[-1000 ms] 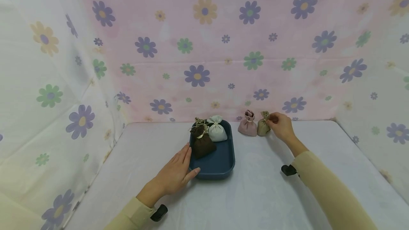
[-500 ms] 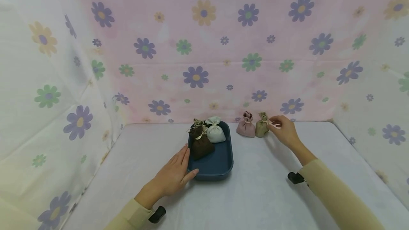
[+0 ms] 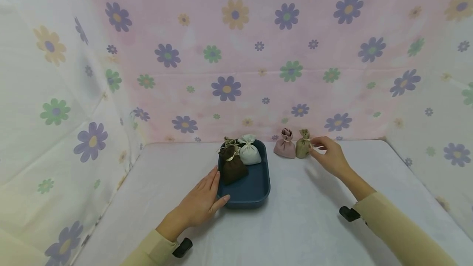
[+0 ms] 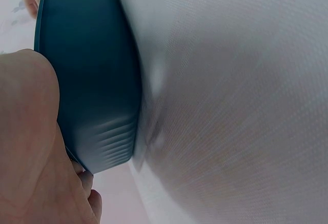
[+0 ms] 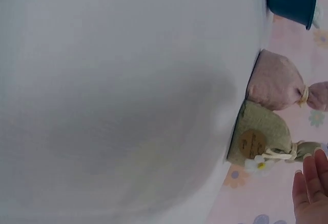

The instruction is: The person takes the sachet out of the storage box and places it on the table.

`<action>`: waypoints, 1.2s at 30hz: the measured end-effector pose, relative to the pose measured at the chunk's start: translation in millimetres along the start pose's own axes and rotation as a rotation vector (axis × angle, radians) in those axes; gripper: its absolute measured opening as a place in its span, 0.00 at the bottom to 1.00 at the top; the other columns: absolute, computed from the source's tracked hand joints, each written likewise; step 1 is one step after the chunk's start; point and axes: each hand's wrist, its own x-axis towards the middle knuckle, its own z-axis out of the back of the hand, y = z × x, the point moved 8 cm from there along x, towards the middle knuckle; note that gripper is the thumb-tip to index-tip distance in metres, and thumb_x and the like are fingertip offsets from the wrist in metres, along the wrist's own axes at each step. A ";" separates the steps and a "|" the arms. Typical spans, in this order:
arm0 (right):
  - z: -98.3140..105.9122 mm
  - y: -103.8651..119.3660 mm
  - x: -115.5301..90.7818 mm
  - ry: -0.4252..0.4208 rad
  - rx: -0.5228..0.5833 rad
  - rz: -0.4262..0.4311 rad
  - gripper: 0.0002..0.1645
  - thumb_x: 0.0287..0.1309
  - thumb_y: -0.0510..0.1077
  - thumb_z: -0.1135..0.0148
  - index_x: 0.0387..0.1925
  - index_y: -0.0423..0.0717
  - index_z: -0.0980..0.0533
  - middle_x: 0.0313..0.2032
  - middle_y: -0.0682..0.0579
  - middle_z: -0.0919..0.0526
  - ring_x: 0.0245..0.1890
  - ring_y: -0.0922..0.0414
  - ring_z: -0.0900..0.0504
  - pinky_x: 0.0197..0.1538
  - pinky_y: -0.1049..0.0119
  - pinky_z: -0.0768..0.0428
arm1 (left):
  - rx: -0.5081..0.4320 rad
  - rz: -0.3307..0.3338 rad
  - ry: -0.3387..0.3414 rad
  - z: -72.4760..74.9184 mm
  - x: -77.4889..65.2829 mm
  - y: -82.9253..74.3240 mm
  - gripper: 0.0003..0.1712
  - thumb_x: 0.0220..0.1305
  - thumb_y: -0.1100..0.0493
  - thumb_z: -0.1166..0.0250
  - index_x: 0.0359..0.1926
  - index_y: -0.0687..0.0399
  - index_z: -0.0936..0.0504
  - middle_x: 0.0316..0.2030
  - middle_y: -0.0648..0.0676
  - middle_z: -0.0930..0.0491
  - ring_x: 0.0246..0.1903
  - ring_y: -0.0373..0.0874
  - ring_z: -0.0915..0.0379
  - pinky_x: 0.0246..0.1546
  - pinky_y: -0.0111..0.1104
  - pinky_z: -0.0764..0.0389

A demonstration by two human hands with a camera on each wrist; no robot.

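Note:
In the head view, my left hand (image 3: 199,200) rests with straight fingers along the left side of a blue tray (image 3: 245,204). The left wrist view shows that hand (image 4: 28,131) against the tray's outer wall (image 4: 92,65). My right hand (image 3: 330,157) has its fingertips at the neck of a small olive-green drawstring pouch (image 3: 303,150). From the right wrist, its fingers (image 5: 313,183) look fairly straight beside the neck; the thumb is hidden. The green pouch (image 5: 261,126) stands upright, with a round brown tag, a daisy and a pale string bow. A pink pouch (image 3: 285,147) stands just left of it.
Inside the tray's far half sit a white pouch (image 3: 250,153), a dark brown pouch (image 3: 235,171) and at least one more partly hidden behind it. White cloth (image 3: 295,225) covers the table. A flowered pink curtain (image 3: 199,69) rises behind the pouches.
My right hand first held the green pouch's neck, then drew its string out to the right. Now the fingers are back close to the neck. The left hand and tray stay put.

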 end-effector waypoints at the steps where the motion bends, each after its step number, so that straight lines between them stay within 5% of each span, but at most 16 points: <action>1: -1.0 2.6 -0.7 0.004 0.001 0.007 0.19 0.61 0.30 0.34 0.53 0.26 0.23 0.49 0.32 0.18 0.49 0.36 0.19 0.55 0.39 0.22 | -0.003 -0.003 0.000 -0.6 0.1 0.3 0.52 0.79 0.31 0.60 0.79 0.71 0.55 0.81 0.66 0.64 0.80 0.57 0.63 0.77 0.51 0.49; 36: -73.2 88.7 -6.9 0.199 0.167 0.063 0.21 0.62 0.37 0.29 0.56 0.35 0.21 0.52 0.40 0.17 0.50 0.41 0.17 0.55 0.48 0.18 | 0.002 -0.012 -0.012 1.2 -0.1 -0.5 0.51 0.79 0.32 0.59 0.79 0.72 0.54 0.81 0.67 0.62 0.80 0.57 0.62 0.76 0.52 0.47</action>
